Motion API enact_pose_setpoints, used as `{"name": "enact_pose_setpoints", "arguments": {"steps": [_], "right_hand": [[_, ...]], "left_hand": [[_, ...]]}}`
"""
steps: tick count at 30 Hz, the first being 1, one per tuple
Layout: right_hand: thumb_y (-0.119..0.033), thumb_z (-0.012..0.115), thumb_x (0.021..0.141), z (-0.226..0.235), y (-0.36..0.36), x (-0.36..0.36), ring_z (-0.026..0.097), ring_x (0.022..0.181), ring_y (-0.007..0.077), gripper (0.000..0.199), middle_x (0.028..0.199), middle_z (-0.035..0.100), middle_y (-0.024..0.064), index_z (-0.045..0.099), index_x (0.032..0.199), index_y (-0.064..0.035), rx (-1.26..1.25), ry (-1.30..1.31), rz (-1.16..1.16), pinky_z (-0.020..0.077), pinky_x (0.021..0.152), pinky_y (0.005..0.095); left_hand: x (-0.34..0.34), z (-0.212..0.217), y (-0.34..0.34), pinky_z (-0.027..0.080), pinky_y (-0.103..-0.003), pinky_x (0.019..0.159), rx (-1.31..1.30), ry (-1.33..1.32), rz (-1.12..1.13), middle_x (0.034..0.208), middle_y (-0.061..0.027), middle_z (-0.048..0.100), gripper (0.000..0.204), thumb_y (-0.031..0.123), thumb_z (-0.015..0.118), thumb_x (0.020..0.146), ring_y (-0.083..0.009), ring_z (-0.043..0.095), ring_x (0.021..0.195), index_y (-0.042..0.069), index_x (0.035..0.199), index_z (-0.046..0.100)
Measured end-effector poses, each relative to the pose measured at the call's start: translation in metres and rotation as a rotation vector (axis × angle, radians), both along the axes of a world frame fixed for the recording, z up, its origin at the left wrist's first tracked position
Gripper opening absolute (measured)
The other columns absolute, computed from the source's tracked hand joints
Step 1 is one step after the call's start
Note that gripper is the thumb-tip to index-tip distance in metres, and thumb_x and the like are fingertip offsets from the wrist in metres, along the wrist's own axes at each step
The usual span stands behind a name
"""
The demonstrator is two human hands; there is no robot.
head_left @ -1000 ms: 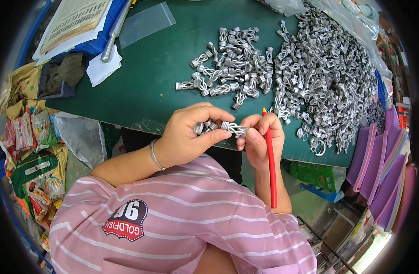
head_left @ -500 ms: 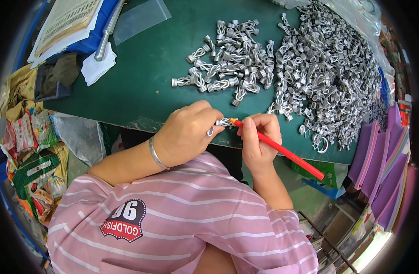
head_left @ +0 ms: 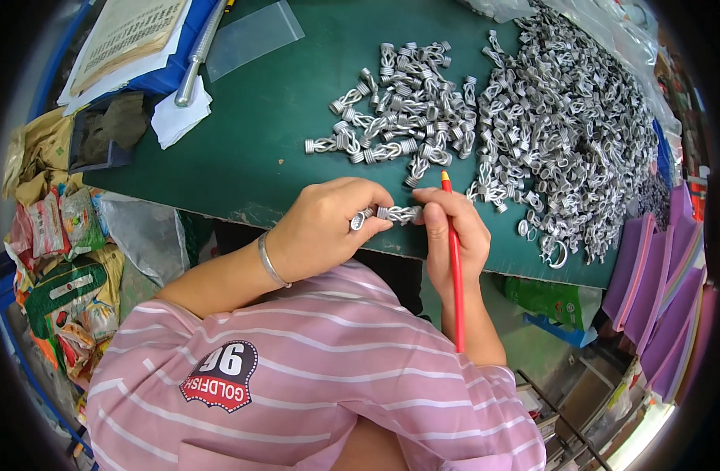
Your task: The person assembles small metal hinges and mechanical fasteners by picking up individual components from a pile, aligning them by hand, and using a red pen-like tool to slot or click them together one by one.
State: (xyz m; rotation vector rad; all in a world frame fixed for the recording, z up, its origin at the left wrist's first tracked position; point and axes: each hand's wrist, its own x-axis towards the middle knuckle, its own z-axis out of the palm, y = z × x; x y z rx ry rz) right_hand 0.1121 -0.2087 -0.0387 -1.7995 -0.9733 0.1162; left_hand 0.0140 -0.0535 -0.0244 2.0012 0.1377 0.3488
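Along the near edge of the green table (head_left: 242, 177), both hands work just over its rim, where the worn border slants down to the right. Green surface shows between the papers (head_left: 182, 118) on the left and the small heap (head_left: 424, 110) of links, and a strip of it lies between that heap and the hands. Right of the hands there is less room, for the big heap (head_left: 568, 145) spreads close to the near edge, parted from the small one by a narrow gap.

The link (head_left: 399, 213) is held level above the edge between the two hands, its long axis running left to right, the ribbed collar toward the left. The left hand (head_left: 326, 224) is clamped on that end with thumb and forefinger; a second piece (head_left: 360, 220) juts from its grip, round opening toward the person. The right hand (head_left: 459, 235) is closed about the pencil (head_left: 456, 275), its fingertips by the link's other end; whether they press on it I cannot tell. The pencil stands nearly lengthwise to the forearm, yellow tip pointing away from the person.

The links are dull silvery metal, twisted strands between ribbed collars. The pencil is smooth and red.
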Motion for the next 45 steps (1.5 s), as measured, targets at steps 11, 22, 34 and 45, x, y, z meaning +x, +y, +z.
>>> {"name": "enact_pose_setpoints", "arguments": {"steps": [11, 22, 34, 45], "right_hand": [[0.013, 0.067, 0.066, -0.011, -0.001, -0.013, 0.057, 0.082, 0.0221, 0.040, 0.094, 0.056, 0.0189, 0.044, 0.095, -0.0021, 0.475, 0.348, 0.102, 0.0481, 0.072, 0.0302], [0.005, 0.052, 0.082, -0.007, -0.001, -0.014, 0.056, 0.074, 0.0172, 0.013, 0.094, 0.054, 0.0168, 0.045, 0.091, -0.0001, 0.496, 0.316, -0.037, 0.0475, 0.069, 0.0265], [0.000, 0.069, 0.066, -0.001, 0.015, 0.011, 0.049, 0.056, 0.0238, 0.024, 0.066, 0.050, 0.0085, 0.050, 0.079, -0.0042, 0.027, -0.236, -0.184, 0.0407, 0.050, 0.0305], [0.007, 0.063, 0.073, -0.006, 0.011, 0.002, 0.054, 0.062, 0.0122, 0.023, 0.085, 0.059, 0.0127, 0.044, 0.077, -0.0037, 0.308, 0.148, -0.118, 0.0445, 0.054, 0.0236]], "left_hand": [[-0.001, 0.008, 0.002, 0.042, -0.021, 0.059, -0.286, -0.027, 0.018, 0.076, -0.0041, 0.059, 0.022, 0.002, 0.071, 0.069, -0.0090, 0.054, 0.067, 0.001, 0.089, 0.062], [0.066, 0.054, 0.086, 0.029, -0.018, 0.038, -0.808, -0.231, 0.414, 0.074, -0.0078, 0.058, 0.027, 0.006, 0.063, 0.078, -0.0041, 0.039, 0.044, -0.001, 0.102, 0.053], [0.056, 0.017, 0.077, 0.030, -0.017, 0.041, -0.900, -0.028, 0.351, 0.074, -0.0037, 0.054, 0.021, 0.012, 0.058, 0.083, -0.0043, 0.040, 0.050, -0.001, 0.099, 0.053], [0.009, -0.007, 0.003, 0.040, -0.016, 0.060, -0.426, 0.038, 0.022, 0.084, -0.0017, 0.059, 0.040, 0.004, 0.063, 0.078, -0.0028, 0.049, 0.068, 0.000, 0.116, 0.051]]}}
